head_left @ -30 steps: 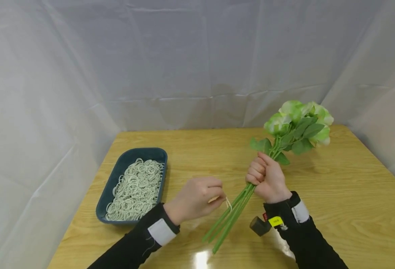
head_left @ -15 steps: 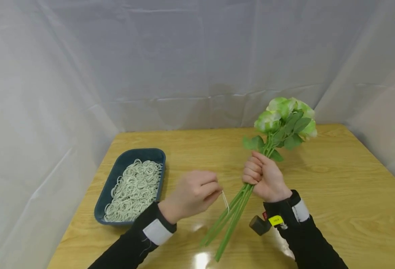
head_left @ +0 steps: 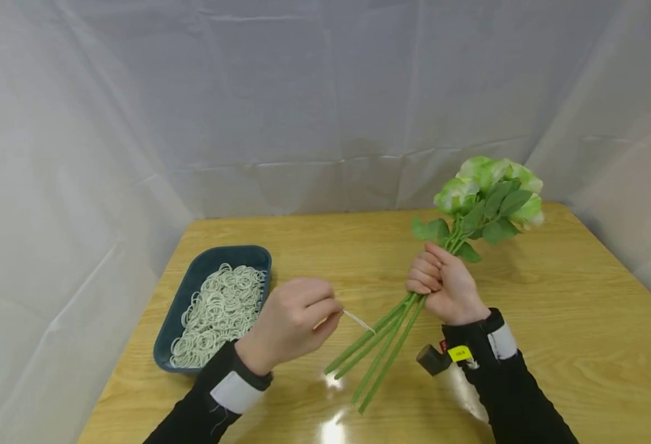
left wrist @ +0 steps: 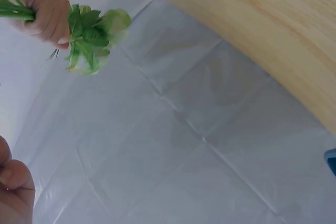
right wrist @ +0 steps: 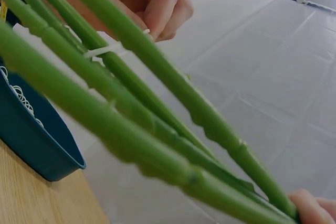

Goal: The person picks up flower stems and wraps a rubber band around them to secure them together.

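Note:
My right hand grips a bunch of artificial flowers by the green stems. Pale green-white blooms and leaves rise above the fist, tilted right; the stem ends fan out below it toward the lower left. My left hand pinches a thin white rubber band between thumb and fingertips. It is pulled taut from the fingertips to the stems. In the right wrist view the band is looped about part of the stems, while others lie outside it; exactly how many cannot be told.
A dark blue tray stands at the table's left, holding a heap of white rubber bands. The wooden table backs onto a grey-white sheet. A small black wrist camera hangs under my right wrist.
My left hand has drawn back leftward, stretching the band from a loose dangling loop to a taut line. The stems have spread apart. The blooms swung left, then back right.

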`<state>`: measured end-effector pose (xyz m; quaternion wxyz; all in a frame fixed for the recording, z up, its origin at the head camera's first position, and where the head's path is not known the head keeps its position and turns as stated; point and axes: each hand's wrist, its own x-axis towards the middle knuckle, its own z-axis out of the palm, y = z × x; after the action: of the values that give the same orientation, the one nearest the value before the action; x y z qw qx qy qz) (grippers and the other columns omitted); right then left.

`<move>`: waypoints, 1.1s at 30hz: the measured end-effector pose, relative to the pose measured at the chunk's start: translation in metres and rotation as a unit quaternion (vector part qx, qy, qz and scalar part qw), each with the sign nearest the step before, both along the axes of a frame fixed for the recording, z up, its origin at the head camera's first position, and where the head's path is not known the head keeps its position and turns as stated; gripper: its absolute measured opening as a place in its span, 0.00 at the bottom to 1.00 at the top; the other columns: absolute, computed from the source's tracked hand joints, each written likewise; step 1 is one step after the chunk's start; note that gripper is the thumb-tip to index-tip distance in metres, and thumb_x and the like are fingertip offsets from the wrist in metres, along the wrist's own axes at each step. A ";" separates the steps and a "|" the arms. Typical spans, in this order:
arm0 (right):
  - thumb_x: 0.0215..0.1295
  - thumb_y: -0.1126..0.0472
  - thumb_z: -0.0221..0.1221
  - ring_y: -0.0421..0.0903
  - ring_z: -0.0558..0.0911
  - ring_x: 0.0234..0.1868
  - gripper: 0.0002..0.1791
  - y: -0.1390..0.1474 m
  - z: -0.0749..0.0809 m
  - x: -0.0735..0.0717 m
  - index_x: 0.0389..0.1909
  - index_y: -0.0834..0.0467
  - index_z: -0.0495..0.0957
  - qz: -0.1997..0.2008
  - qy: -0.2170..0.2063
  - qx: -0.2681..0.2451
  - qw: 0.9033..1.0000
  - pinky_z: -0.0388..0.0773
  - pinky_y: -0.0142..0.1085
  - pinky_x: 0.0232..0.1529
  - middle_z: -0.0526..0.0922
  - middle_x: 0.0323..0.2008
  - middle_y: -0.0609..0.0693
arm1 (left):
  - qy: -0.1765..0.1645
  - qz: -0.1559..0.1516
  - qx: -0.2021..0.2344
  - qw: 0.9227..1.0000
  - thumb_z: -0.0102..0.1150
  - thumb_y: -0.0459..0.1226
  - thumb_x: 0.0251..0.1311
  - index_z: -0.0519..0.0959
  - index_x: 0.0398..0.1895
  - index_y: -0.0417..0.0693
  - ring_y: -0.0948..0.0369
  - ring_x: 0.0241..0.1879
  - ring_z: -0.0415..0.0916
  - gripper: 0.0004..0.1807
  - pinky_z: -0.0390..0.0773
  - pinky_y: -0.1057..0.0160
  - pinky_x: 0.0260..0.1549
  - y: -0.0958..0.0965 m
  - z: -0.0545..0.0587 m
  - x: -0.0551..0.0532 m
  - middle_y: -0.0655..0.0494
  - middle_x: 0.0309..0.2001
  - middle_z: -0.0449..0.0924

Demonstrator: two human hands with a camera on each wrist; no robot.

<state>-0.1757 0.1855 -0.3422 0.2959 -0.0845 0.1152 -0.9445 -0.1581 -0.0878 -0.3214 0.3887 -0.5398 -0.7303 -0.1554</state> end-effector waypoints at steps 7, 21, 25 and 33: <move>0.82 0.46 0.24 0.39 0.38 0.20 0.28 -0.002 0.003 0.002 0.18 0.52 0.49 -0.037 0.009 0.030 0.999 0.37 0.30 0.29 0.39 0.19 0.42 | -0.018 -0.018 -0.004 1.000 0.70 0.25 0.39 0.82 0.23 0.47 0.66 0.22 0.71 0.09 0.74 0.71 0.24 0.003 -0.007 0.003 0.60 0.24 0.75; 0.83 0.47 0.24 0.40 0.37 0.19 0.28 -0.024 0.002 0.013 0.17 0.51 0.47 -0.047 -0.001 0.099 0.994 0.37 0.30 0.26 0.38 0.19 0.44 | -0.103 -0.047 -0.032 0.993 0.71 0.29 0.47 0.80 0.23 0.49 0.70 0.21 0.68 0.09 0.68 0.78 0.24 0.040 -0.022 -0.011 0.61 0.24 0.74; 0.83 0.48 0.24 0.40 0.38 0.19 0.29 -0.031 0.002 0.015 0.16 0.52 0.47 -0.037 -0.016 0.113 0.993 0.38 0.30 0.26 0.38 0.18 0.44 | -0.134 -0.050 -0.007 0.990 0.72 0.27 0.47 0.78 0.23 0.48 0.69 0.21 0.67 0.11 0.67 0.79 0.24 0.042 -0.026 -0.017 0.59 0.24 0.72; 0.83 0.49 0.25 0.39 0.39 0.18 0.30 -0.031 0.007 0.016 0.15 0.51 0.48 -0.087 -0.027 0.149 0.985 0.36 0.29 0.25 0.38 0.18 0.43 | -0.160 -0.041 0.000 0.986 0.72 0.27 0.48 0.79 0.23 0.47 0.68 0.23 0.69 0.10 0.69 0.78 0.25 0.034 -0.027 -0.015 0.59 0.25 0.73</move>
<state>-0.1598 0.1541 -0.3349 0.2253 -0.0034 0.2530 -0.9409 -0.1729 -0.0536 -0.3482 0.2597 -0.5376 -0.7604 -0.2557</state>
